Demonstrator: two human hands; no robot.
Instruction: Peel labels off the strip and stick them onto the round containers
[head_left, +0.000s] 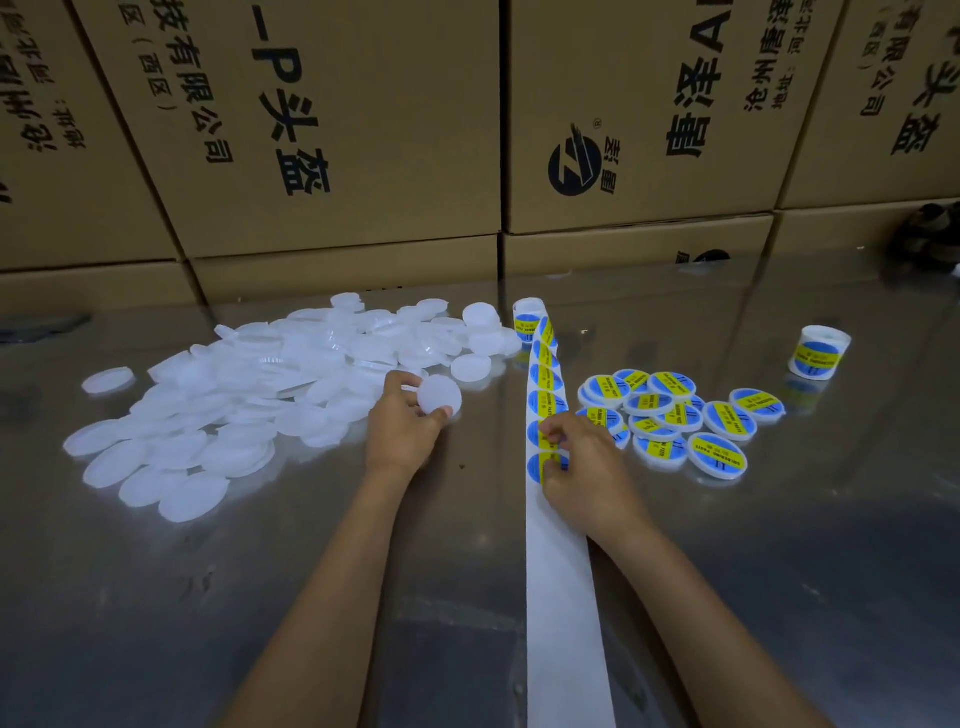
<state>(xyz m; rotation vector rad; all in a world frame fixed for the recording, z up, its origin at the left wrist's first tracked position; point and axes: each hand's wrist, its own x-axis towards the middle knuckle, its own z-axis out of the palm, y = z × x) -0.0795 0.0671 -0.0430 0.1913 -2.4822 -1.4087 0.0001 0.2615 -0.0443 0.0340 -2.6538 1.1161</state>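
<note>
My left hand (402, 423) grips a plain white round container (440, 395) just in front of a big heap of unlabelled white containers (270, 384). A white backing strip (561, 597) runs down the table's middle from a label roll (527, 318) at the back. It carries blue and yellow round labels (544, 402). My right hand (582, 462) lies on the strip and pinches the edge of the nearest label (540, 465). Right of the strip lies a cluster of labelled containers (675, 415).
A shiny metal table (260, 597) holds everything. A second label roll (820, 352) stands at the right. Brown cardboard boxes (337, 130) with black printing form a wall along the table's far edge. A dark object (930, 234) sits at the far right.
</note>
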